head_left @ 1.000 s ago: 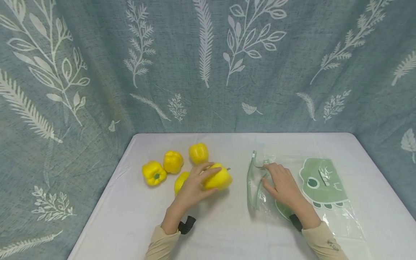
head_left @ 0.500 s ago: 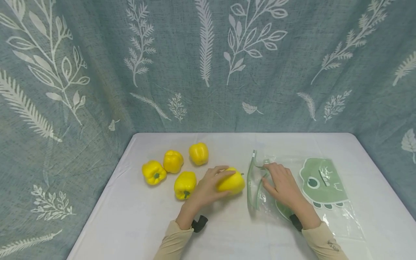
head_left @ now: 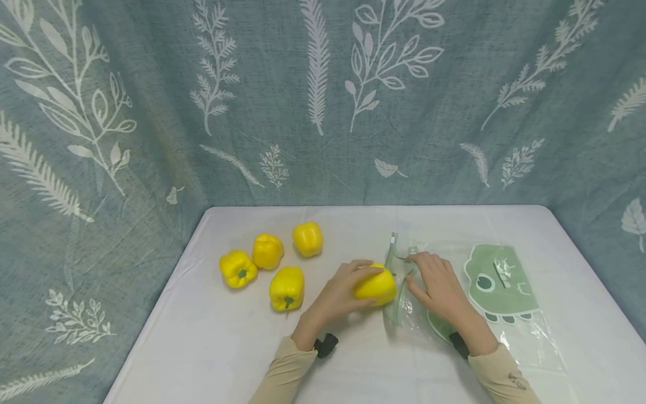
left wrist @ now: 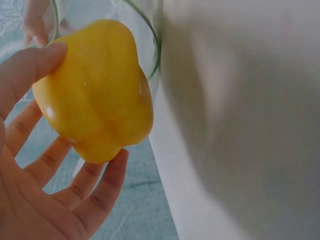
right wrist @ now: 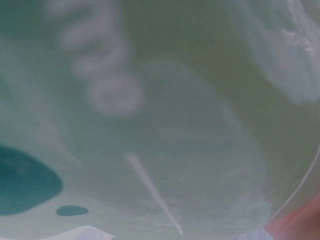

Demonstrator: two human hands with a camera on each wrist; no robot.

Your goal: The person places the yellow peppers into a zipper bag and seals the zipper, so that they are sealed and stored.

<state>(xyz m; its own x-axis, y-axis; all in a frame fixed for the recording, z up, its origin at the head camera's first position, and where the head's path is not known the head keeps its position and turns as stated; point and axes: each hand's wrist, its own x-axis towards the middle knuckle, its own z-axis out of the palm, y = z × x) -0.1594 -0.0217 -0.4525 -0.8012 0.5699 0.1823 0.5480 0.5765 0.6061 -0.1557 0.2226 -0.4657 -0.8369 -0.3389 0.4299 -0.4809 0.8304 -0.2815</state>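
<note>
My left hand grips a yellow bell pepper at the mouth of a clear zip bag with a green cartoon print. In the left wrist view, the thumb lies over the bell pepper, with fingertips under its lobed end and the bag's green-edged opening behind. My right hand pinches the bag's green zip edge and holds the mouth apart. The right wrist view is filled by the blurred bag print, with only a bit of the hand at the lower corner.
Several more yellow bell peppers lie on the white table on the left: one farthest left, one beside it, one farther back and one nearer. A patterned blue-green curtain hangs behind the table.
My left hand has carried the bell pepper rightward from beside the other peppers to the bag's mouth. My right hand and the bag stay in place.
</note>
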